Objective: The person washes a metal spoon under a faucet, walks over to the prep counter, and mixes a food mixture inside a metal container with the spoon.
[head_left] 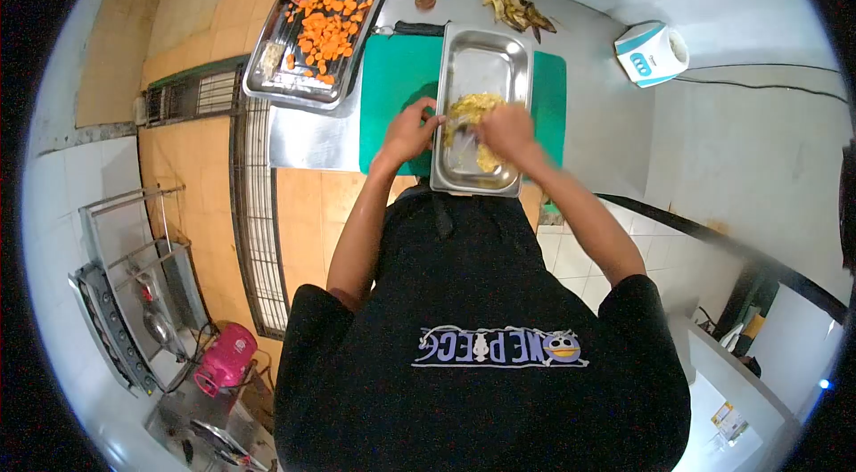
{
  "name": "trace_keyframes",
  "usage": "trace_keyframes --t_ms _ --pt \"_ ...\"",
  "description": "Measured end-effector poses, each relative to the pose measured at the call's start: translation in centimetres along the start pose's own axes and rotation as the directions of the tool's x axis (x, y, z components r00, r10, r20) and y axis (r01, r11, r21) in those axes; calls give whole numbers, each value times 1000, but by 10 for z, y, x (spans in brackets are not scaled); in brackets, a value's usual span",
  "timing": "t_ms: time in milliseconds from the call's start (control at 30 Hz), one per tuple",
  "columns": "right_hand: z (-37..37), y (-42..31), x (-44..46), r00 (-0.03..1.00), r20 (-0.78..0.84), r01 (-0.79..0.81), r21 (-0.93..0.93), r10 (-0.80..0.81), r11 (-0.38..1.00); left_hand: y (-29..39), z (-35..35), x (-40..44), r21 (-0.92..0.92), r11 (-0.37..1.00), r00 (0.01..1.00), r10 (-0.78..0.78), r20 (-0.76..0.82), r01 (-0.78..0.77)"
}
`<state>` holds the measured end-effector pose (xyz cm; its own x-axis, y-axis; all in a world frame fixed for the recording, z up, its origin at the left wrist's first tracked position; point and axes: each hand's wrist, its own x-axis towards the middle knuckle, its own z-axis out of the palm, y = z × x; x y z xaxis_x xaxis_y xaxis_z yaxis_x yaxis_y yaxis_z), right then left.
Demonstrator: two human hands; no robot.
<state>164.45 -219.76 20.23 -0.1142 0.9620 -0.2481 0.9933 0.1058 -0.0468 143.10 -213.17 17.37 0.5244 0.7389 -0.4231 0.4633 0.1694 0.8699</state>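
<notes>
A deep rectangular steel pan [488,42] rests lengthwise on the green cutting board [399,71], its near end at the table edge. Inside it lies a yellow, lumpy mash [477,105], spread over the middle and near part. My left hand [413,131] grips the pan's left rim between thumb and fingers. Over the mash, my right hand [508,133] is closed and smeared by motion. A pale, shiny streak below its fingers looks like a metal utensil, too blurred to tell which kind.
Sliced carrots [328,33] and small packets fill a steel tray [252,71] at the left. Dark-spotted banana peels [513,7] lie behind the pan, near a small brown round object [425,0]. A white-and-teal appliance [651,55] with cables stands right. A dark-handled tool [419,28] lies behind the board.
</notes>
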Motion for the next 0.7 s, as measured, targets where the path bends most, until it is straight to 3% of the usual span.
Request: trace_keyframes --t_ms 33,133,167,267,333,400,467,533,567,600,667,700 --pt "-1 5 4 998 -22 -62 5 62 998 -1 1 -2 0 1000 1000 21 -13 -21" --pt "-31 -7 3 999 -29 -35 -44 34 998 4 -3 0 49 998 998 49 -28 -48" --pt "-11 -12 -1 999 -21 47 -31 -48 998 5 -2 -1 82 996 999 35 -21 -33" --pt "16 -19 -3 998 1 64 -7 -64 998 3 -1 -1 -3 1000 1000 9 -3 -9" --pt "-9 -9 8 1000 -29 10 -54 -12 998 1 -1 0 34 997 997 68 -40 -67" --pt "-27 0 21 987 47 -152 -51 154 987 -9 4 -3 74 991 990 120 -67 -115" --pt "-9 -6 16 996 -24 -82 -4 82 997 -15 5 3 115 977 974 194 -113 -181" --pt "19 -25 6 989 -62 128 -82 -133 988 -21 7 6 102 976 972 202 -124 -190" --pt "7 -23 8 992 122 38 -79 -28 996 -23 8 6 88 978 970 199 -139 -188" --pt "-3 -13 14 992 121 36 -83 -26 996 -16 6 4 86 978 969 203 -139 -192" --pt "-26 11 26 989 28 -147 -47 148 988 -7 3 -1 45 998 994 53 -94 -49" --pt "-47 12 23 989 44 -136 -75 139 988 -9 3 -2 44 998 994 48 -97 -44"
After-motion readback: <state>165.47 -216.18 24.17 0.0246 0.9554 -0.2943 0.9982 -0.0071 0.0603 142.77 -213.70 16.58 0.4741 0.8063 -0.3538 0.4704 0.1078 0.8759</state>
